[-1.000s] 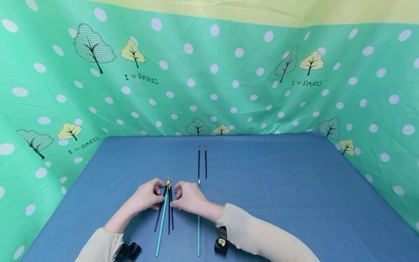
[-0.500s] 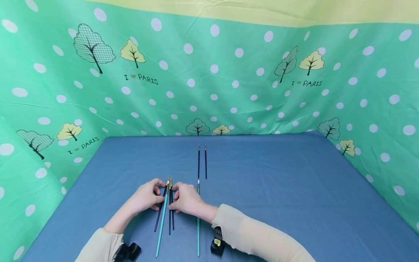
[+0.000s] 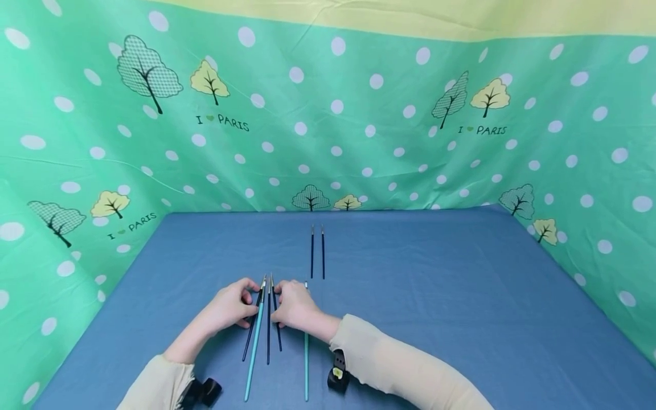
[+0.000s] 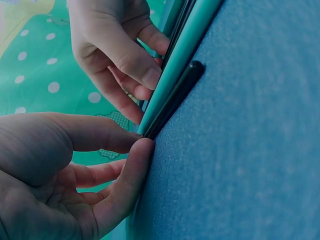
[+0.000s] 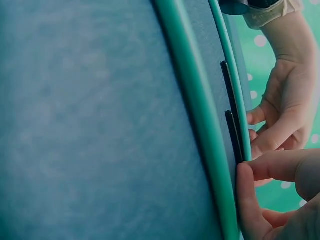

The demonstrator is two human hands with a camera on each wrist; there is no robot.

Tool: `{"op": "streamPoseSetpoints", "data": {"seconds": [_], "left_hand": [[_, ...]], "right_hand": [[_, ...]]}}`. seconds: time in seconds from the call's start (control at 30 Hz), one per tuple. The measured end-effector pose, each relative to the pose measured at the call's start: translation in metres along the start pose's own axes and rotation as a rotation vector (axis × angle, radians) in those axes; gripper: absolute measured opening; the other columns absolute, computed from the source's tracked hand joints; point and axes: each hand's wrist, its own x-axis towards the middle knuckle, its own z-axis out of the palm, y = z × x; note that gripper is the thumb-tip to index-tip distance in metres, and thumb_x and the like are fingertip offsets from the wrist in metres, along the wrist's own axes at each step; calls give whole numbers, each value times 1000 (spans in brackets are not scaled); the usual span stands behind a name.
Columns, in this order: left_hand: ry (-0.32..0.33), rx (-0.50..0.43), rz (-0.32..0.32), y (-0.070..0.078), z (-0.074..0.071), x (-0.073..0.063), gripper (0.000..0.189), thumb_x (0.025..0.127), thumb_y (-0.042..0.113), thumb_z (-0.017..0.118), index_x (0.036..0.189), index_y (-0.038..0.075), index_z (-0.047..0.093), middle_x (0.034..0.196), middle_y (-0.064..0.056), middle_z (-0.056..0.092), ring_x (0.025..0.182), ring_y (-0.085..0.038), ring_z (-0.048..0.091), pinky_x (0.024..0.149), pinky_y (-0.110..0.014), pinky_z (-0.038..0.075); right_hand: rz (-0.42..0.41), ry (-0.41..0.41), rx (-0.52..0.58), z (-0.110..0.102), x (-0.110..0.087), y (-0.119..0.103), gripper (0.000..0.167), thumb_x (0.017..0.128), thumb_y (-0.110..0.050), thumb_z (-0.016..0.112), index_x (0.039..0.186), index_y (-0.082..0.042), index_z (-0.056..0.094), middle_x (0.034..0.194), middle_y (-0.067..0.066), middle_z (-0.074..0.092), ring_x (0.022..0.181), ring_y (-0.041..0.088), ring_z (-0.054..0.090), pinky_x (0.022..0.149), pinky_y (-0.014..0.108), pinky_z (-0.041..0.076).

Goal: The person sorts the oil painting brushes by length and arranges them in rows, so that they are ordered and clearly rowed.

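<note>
My left hand (image 3: pixel 233 304) pinches a dark-handled paintbrush (image 4: pixel 177 97) between thumb and fingertip. A longer teal paintbrush (image 3: pixel 253 353) lies right against that pinch, slanting towards the near edge. My right hand (image 3: pixel 298 304) pinches another dark paintbrush (image 3: pixel 279 337) near its upper part, tilted with its bristle end to the left. Between the hands lies a further dark paintbrush (image 3: pixel 269 336), almost straight. The bristle ends of this group come close together at the top. Under my right wrist a second teal paintbrush (image 3: pixel 306 367) lies partly covered by the hand.
Two dark paintbrushes (image 3: pixel 312 256) lie side by side farther back on the blue cloth-covered table (image 3: pixel 435 285). A green dotted curtain (image 3: pixel 359 125) stands around the table's back and sides. Black cameras (image 3: pixel 338 378) hang from both wrists.
My right hand first moved slightly left, then back right, drawing its dark paintbrush away from the middle one. The teal paintbrush under the right wrist shifted slightly left. My left hand stays in place.
</note>
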Motion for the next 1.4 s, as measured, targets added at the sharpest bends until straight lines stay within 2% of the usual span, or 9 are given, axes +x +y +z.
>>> {"op": "streamPoseSetpoints", "data": {"seconds": [0.07, 0.2, 0.4, 0.5, 0.6, 0.77, 0.93, 1.1, 1.4], "left_hand": [[0, 0, 3, 0, 0, 0, 37, 77, -3, 60, 113, 0, 50, 77, -10, 45, 49, -17, 55, 47, -30, 56], [4, 6, 5, 2, -1, 1, 38, 77, -4, 60, 113, 0, 50, 78, -10, 45, 49, -17, 56, 47, -30, 56], [13, 7, 5, 4, -1, 1, 38, 76, -4, 61, 112, 0, 50, 78, -10, 45, 48, -17, 56, 47, -29, 56], [16, 11, 6, 4, -1, 1, 38, 76, -4, 61, 112, 0, 50, 78, -10, 45, 47, -16, 56, 47, -29, 56], [13, 10, 5, 4, -1, 1, 38, 76, -4, 61, 112, 0, 50, 78, -10, 45, 48, -16, 56, 47, -29, 56], [13, 8, 6, 2, 0, 1, 38, 76, -4, 61, 112, 0, 50, 78, -10, 45, 48, -16, 56, 47, -29, 55], [10, 2, 11, 0, 0, 0, 37, 76, -3, 61, 111, 1, 51, 78, -10, 45, 48, -16, 56, 46, -30, 55], [6, 4, 15, 0, 0, -1, 36, 76, -2, 62, 111, 1, 51, 78, -10, 45, 48, -17, 56, 46, -30, 55], [8, 11, 8, 0, 0, -2, 36, 77, -1, 62, 111, 1, 51, 79, -10, 45, 48, -17, 56, 46, -29, 55]], "right_hand": [[-2, 7, -58, -1, 1, -2, 52, 69, -11, 76, 116, -2, 57, 82, 2, 52, 65, 9, 49, 64, 22, 47], [9, 13, -140, -1, 2, -6, 51, 67, -17, 78, 113, -4, 58, 93, 6, 55, 75, 16, 50, 73, 26, 47], [46, 9, -176, -1, 4, -9, 49, 66, -22, 79, 106, -6, 57, 95, 6, 54, 82, 20, 52, 61, 24, 48], [53, 6, -163, 0, 5, -8, 49, 66, -23, 79, 107, -6, 57, 95, 6, 54, 80, 20, 52, 61, 24, 48], [52, -4, -99, 1, 5, -5, 51, 67, -20, 78, 110, -5, 56, 94, 6, 54, 72, 18, 53, 60, 22, 48], [74, -43, 155, -1, 3, 1, 50, 69, -8, 75, 113, -1, 54, 81, 3, 54, 48, 12, 57, 44, 20, 50], [124, -65, 341, -6, 2, 4, 45, 70, 0, 71, 112, 1, 55, 82, 4, 54, 51, 14, 58, 44, 22, 53], [134, -62, 420, -7, 4, 8, 43, 71, 4, 69, 111, 0, 55, 82, 6, 54, 52, 15, 58, 45, 24, 54], [76, -47, 432, -18, 6, 15, 45, 75, 2, 66, 118, -4, 54, 80, 4, 57, 53, 15, 59, 48, 25, 55]]}}
